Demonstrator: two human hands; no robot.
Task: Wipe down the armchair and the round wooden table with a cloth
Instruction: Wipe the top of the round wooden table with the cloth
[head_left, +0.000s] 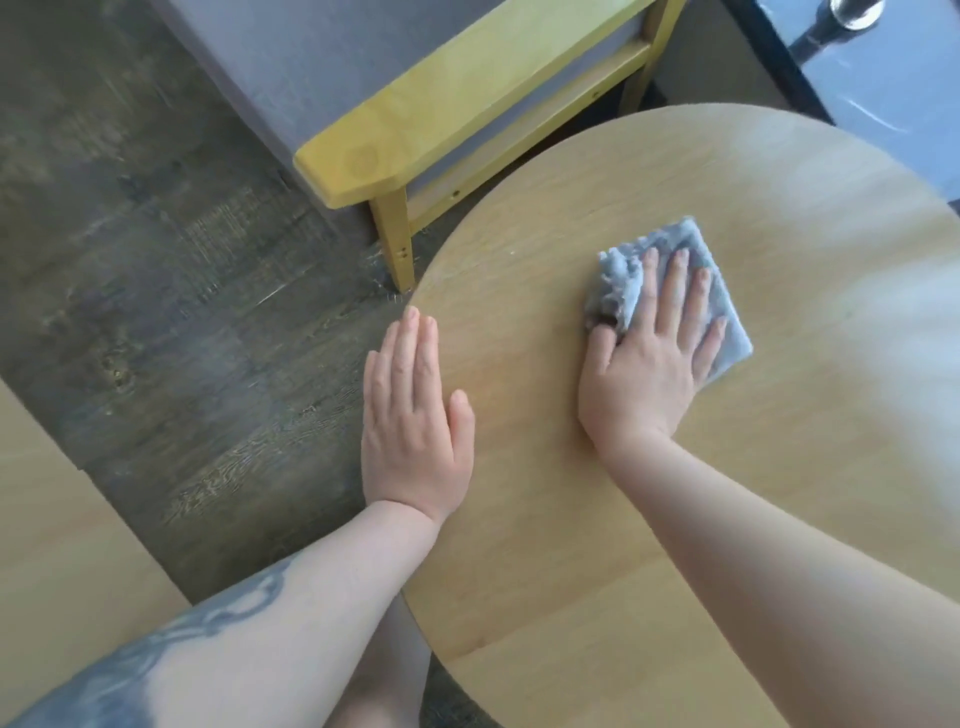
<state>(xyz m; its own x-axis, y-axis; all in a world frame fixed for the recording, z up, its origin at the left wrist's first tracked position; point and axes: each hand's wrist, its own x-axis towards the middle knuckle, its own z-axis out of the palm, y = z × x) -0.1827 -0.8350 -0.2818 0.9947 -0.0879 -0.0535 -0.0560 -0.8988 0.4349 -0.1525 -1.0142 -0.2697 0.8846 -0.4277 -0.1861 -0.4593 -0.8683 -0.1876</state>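
The round table has a smooth, pale wood-grain top. On it, toward the far side, lies a fluffy blue-grey cloth, folded roughly square. The right hand presses flat on the cloth, fingers straight and spread. The left hand rests palm down at the table's left edge, fingers straight and together. Beyond the far-left edge stands the armchair, with yellow wooden arm and grey upholstery, on a dark plank floor.

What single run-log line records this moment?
step: wiping round table | right hand: pressing blue cloth flat | left hand: flat at table edge | armchair: untouched
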